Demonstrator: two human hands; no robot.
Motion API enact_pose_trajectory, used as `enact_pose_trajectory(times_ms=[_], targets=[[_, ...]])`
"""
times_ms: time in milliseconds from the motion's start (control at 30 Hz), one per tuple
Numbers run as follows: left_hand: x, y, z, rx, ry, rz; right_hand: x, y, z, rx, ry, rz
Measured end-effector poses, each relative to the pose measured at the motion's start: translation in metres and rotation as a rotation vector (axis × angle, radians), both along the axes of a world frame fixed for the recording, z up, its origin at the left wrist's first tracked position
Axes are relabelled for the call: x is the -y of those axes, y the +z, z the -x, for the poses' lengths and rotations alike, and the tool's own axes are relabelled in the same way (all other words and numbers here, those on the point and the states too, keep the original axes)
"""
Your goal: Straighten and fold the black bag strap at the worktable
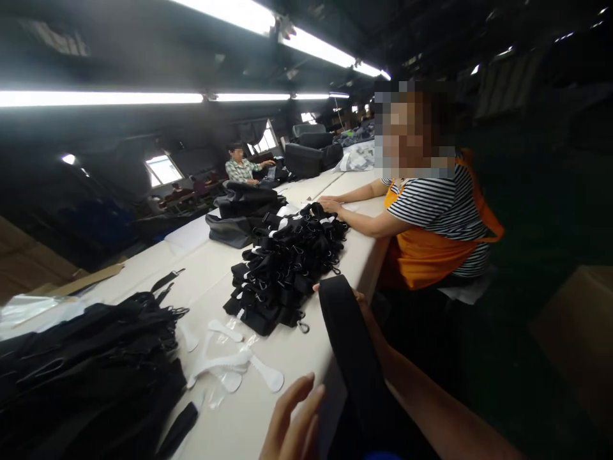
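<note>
Gripping wide black strap (347, 345) with right hand (371, 313): fingers closed behind it, one tip past top edge. Probably held upright at table (297, 358) edge to keep it off clutter. Holding left hand (293, 418) empty, fingers spread, just left of strap, touching nothing. Sharing pile of black hook pieces (287, 262) mid-table, likely for reach: co-worker's hand (330, 206) on far end. White plastic inserts (230, 367) loose beside second black heap (86, 377).

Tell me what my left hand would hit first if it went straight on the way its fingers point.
Probably the wide black strap that your right hand holds; your open left hand points up toward it, though depth is unclear.
</note>
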State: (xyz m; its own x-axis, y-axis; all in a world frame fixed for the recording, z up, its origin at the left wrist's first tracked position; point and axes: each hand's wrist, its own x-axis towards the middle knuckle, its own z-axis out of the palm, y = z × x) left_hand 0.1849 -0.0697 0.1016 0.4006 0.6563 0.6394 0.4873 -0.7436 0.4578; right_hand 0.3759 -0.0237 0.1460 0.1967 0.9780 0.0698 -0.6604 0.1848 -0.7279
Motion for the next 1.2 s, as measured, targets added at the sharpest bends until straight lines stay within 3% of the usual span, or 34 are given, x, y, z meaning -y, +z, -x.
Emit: enact_pose_trajectory(times_ms=[67,133,200,267,400,467,533,633,700,767,833,900,1000,1067,1133,1200], targets=[[0.006,0.0,-0.005,0.297,0.073,0.295,0.002,0.0,0.008,0.108,-0.037,-0.039],[0.012,0.013,-0.015,0.533,-0.01,0.514,0.006,-0.002,0.019,0.275,-0.083,-0.093],[0.014,0.026,-0.026,0.672,-0.133,0.685,0.01,-0.005,0.027,0.461,-0.176,-0.187],[0.013,0.032,-0.034,0.708,-0.126,0.806,0.012,-0.008,0.032,0.625,-0.288,-0.319],[0.012,0.021,-0.035,0.717,0.139,0.814,0.008,-0.013,0.037,0.855,-0.464,-0.459],[0.015,0.015,-0.03,0.688,0.231,0.763,0.005,-0.017,0.038,0.918,-0.483,-0.467],[0.021,0.014,-0.024,0.632,0.24,0.748,0.004,-0.023,0.038,0.958,-0.434,-0.51],[0.028,0.017,-0.02,0.65,0.004,0.905,0.008,-0.031,0.034,0.986,-0.309,-0.53],[0.029,0.019,-0.02,0.713,-0.217,1.048,0.012,-0.032,0.03,0.968,-0.216,-0.43],[0.027,0.017,-0.017,0.721,-0.321,1.128,0.018,-0.029,0.027,0.898,-0.131,-0.325],[0.024,0.014,-0.012,0.672,-0.237,1.126,0.022,-0.021,0.028,0.768,-0.054,-0.268],[0.023,0.011,-0.006,0.574,-0.068,1.028,0.025,-0.013,0.032,0.606,0.011,-0.215],[0.025,0.013,0.002,0.419,0.15,0.628,0.026,-0.002,0.042,0.342,0.089,-0.112],[0.026,0.02,0.006,0.349,0.227,0.366,0.028,0.005,0.047,0.192,0.131,-0.073],[0.026,0.029,0.012,0.32,0.151,0.312,0.032,0.012,0.051,0.098,0.194,-0.069],[0.025,0.037,0.019,0.311,-0.083,0.479,0.038,0.018,0.055,0.05,0.277,-0.084]])
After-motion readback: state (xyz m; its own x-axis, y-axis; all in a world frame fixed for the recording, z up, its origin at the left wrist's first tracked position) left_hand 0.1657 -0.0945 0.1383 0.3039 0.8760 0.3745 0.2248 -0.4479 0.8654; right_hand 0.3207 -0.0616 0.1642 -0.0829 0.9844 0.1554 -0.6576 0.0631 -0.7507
